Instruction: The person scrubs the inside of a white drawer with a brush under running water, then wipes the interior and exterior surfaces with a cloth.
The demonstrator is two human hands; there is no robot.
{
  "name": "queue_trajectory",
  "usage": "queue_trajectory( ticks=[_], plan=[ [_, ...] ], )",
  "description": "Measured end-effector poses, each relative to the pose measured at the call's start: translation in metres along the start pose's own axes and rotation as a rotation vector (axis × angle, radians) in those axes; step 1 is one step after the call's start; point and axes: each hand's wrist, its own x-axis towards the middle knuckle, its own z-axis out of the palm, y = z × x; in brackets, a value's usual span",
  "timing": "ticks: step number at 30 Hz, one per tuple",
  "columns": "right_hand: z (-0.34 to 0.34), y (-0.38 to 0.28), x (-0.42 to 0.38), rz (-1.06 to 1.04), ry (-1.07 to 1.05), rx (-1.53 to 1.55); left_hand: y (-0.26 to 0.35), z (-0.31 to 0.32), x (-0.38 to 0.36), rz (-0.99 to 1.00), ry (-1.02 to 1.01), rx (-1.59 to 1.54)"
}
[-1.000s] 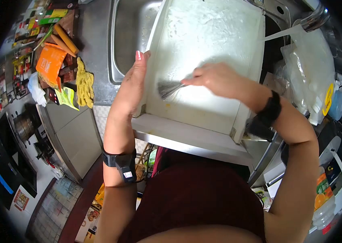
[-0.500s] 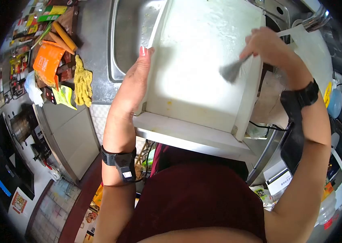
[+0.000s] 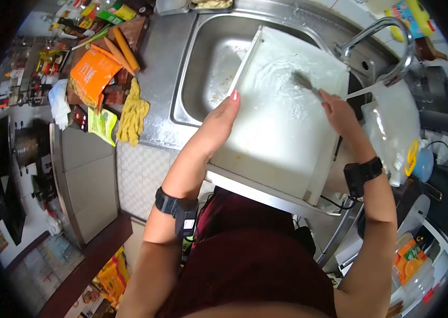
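A white, shallow drawer rests tilted over the sink, its near end with the front panel towards my body. My left hand grips the drawer's left wall, thumb on top and the other fingers hidden beneath. In my right hand is a grey-bristled brush, held by its handle, with its blurred bristles at the wet upper part of the drawer floor. Water ripples spread around the brush. Small yellow spots mark the floor near the front.
The steel sink lies under the drawer, with a curved faucet at right. Left on the counter are a yellow glove, an orange packet and carrots. A yellow-capped bottle stands behind the faucet.
The brush has moved up and away across the drawer floor, with my right hand near the right wall. My left hand keeps its hold. The view has shifted, showing more of the faucet.
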Motion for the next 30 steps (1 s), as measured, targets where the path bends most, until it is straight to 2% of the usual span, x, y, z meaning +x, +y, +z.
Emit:
queue_trajectory(
  ticks=[1,3,5,7,9,12,15,17,20,23,27,30],
  plan=[
    [-0.018,-0.017,-0.002,0.113,-0.1,0.11,0.002,-0.001,-0.005,0.033,-0.001,-0.003],
    [-0.019,-0.022,-0.009,0.198,-0.079,0.282,0.004,-0.008,-0.016,0.097,0.0,-0.01],
    [-0.002,-0.007,-0.015,0.197,0.029,0.422,0.006,-0.022,-0.024,0.108,0.017,0.028],
    [-0.024,-0.028,-0.016,0.248,0.066,0.318,0.006,-0.033,-0.033,0.095,0.043,0.037],
    [-0.06,-0.057,-0.011,0.339,-0.013,0.041,0.003,-0.04,-0.035,0.092,0.044,0.032],
    [-0.047,-0.04,0.007,0.178,0.164,-0.06,-0.004,-0.041,-0.033,0.114,0.008,0.017],
    [-0.02,-0.037,0.043,0.307,0.202,0.173,0.009,-0.029,-0.038,0.11,-0.084,-0.024],
    [0.005,-0.025,0.079,0.293,0.214,0.268,0.005,-0.026,-0.029,0.146,-0.131,0.004],
    [0.003,-0.031,0.122,0.398,0.226,0.222,0.004,-0.023,-0.024,0.165,-0.152,0.032],
    [0.005,-0.008,0.151,0.403,0.269,0.162,0.02,-0.022,-0.035,0.141,-0.102,0.008],
    [0.006,0.013,0.16,0.466,0.225,0.214,0.002,-0.029,-0.026,0.098,-0.044,0.06],
    [0.01,0.024,0.153,0.445,0.298,0.011,-0.001,-0.028,-0.023,0.094,-0.061,0.025]
  ],
)
